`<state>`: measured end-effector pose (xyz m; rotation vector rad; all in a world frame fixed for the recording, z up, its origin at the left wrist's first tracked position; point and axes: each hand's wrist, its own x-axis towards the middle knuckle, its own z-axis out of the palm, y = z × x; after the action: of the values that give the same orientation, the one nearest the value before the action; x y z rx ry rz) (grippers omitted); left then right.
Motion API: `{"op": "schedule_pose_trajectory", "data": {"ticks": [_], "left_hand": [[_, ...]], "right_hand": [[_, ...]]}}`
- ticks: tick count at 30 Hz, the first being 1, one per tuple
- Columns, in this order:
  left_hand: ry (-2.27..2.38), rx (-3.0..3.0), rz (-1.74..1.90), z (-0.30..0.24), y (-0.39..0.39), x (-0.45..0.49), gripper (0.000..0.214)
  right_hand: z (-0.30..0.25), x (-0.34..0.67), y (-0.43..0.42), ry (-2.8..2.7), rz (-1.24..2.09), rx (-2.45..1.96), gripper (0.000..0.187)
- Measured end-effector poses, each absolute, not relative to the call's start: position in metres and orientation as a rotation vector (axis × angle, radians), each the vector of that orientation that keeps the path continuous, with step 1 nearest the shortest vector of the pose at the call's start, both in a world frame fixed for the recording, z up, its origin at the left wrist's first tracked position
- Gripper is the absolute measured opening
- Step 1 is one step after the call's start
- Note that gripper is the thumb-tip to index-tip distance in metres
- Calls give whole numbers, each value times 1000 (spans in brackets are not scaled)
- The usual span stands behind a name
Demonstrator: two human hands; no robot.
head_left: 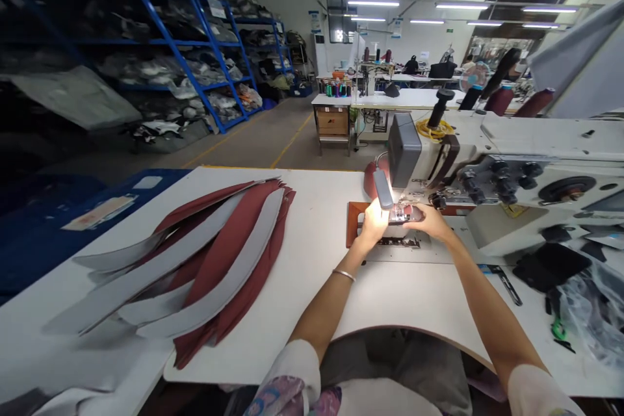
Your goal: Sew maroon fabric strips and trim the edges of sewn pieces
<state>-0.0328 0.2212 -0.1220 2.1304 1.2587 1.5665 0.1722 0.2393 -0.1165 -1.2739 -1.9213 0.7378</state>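
Both of my hands are at the needle area of a white industrial sewing machine (pixel 517 136), under its bright lamp. My left hand (pixel 374 224) is closed at the left of the presser foot (pixel 400 210); the grey lamp head (pixel 383 188) partly covers its fingers. From the right, my right hand (pixel 429 221) closes with thumb and fingers on a small dark-red fabric piece (pixel 414 213). The piece lies between my hands at the foot; glare blurs its exact shape.
A fanned stack of dark-red and grey fabric panels (pixel 219 253) lies on the white table (pixel 292 312) to the left. Scissors-like black tool (pixel 507 285), black cloth (pixel 550 266) and clear plastic (pixel 595 305) lie at right. Blue shelving (pixel 170 45) stands at back left.
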Motion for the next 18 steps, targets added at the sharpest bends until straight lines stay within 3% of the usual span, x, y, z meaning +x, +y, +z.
{"op": "schedule_pose_trajectory", "data": {"ticks": [5, 18], "left_hand": [[1239, 1883, 1677, -123, 234, -28, 17], [1180, 1643, 1703, -120, 244, -18, 15]], "right_hand": [[-124, 176, 241, -1878, 877, -1184, 68], [-119, 173, 240, -1925, 796, -1210, 66]]}}
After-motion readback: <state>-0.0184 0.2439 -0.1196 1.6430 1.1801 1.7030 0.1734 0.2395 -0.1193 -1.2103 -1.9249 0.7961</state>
